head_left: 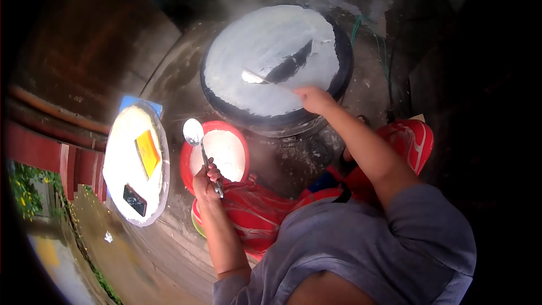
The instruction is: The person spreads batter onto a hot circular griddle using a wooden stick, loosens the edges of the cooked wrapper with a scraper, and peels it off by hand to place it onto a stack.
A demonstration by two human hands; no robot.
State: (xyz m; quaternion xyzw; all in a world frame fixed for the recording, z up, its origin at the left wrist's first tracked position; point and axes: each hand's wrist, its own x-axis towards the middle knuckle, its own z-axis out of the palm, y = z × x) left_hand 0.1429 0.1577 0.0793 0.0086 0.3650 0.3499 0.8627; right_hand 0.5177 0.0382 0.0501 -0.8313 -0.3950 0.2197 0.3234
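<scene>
My left hand (206, 179) is closed round the handle of a metal ladle (193, 131), its shiny bowl up over the rim of a red basin (186, 170). White batter (226, 152) lies in that basin. Out over the griddle, my right hand (314, 100) grips a thin-handled tool (272, 82) whose white end rests at the batter layer. A thin white sheet of batter (254, 39) covers most of the large round black griddle (345, 59). Beside the tool, a dark strip (291, 62) breaks the white; I cannot tell whether it is bare griddle.
At the left stands a round tray (164, 192) stacked with pale sheets, bearing a yellow-orange flat item (148, 153) and a phone (134, 200). Steam drifts behind the griddle. Green cord (379, 42) hangs at the right. Red patterned cloth (254, 212) covers my legs.
</scene>
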